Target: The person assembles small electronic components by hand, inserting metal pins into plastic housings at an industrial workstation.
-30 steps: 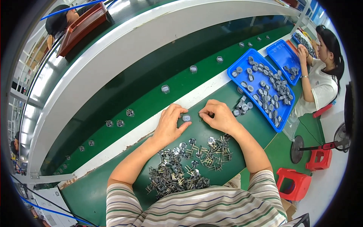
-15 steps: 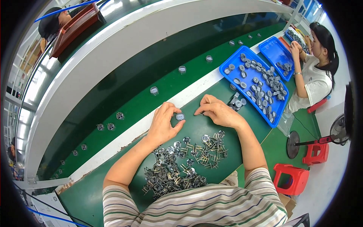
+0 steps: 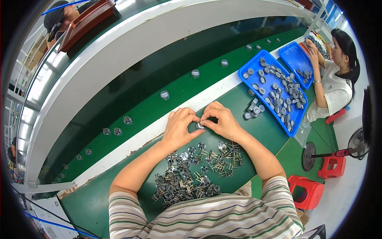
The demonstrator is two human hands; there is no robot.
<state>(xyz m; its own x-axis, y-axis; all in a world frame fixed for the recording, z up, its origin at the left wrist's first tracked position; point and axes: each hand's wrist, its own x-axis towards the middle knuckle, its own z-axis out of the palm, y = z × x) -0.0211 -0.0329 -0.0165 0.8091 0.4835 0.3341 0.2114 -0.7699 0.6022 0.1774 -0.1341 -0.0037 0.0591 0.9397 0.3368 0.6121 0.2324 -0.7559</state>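
While both of my hands meet over the green bench (image 3: 99, 199), the small round metal part (image 3: 200, 126) sits pinched between them, just short of the white strip (image 3: 131, 139) that runs along the belt's edge. I judge it light and stiff, a little disc with a shiny face, and probably slick enough to skate out if I press on the flat. The safer hold looks to be the rim, thumb on one side and forefinger on the other, keeping clear of any thin legs, which I would expect to bend easily.

My left hand (image 3: 180, 126) is closed down narrow, thumb and fingertips curled onto the part's left edge. My right hand (image 3: 223, 122) mirrors it, fingers bunched tight against the right edge, so the two grips touch the same piece and nearly touch each other. Whether a second bit is being pressed onto it I cannot tell; my fingers hide the join.

Near my wrists, closer to my body, lies a loose heap of metal clips (image 3: 191, 175) with prongs sticking every way. To my right a blue tray (image 3: 243, 68) holds more round parts, with a few loose ones (image 3: 252, 112) just beside its near corner.
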